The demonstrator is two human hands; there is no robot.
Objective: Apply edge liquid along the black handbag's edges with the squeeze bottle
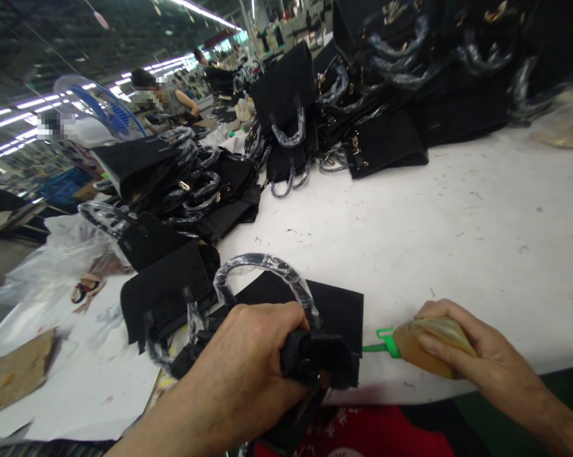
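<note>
We hold the bag (338, 301) at the near edge of the worktop (400, 235), left hand (257, 355) closed around its bunched black material. Our right hand (488, 352) grips the bottle (414, 355) between thumb and fingers; its green nozzle (389, 346) points at the bag's side, contact unclear. Our left fingertips are hidden. The bottle is translucent amber; clear film wraps the arched handle (262, 259).
</note>
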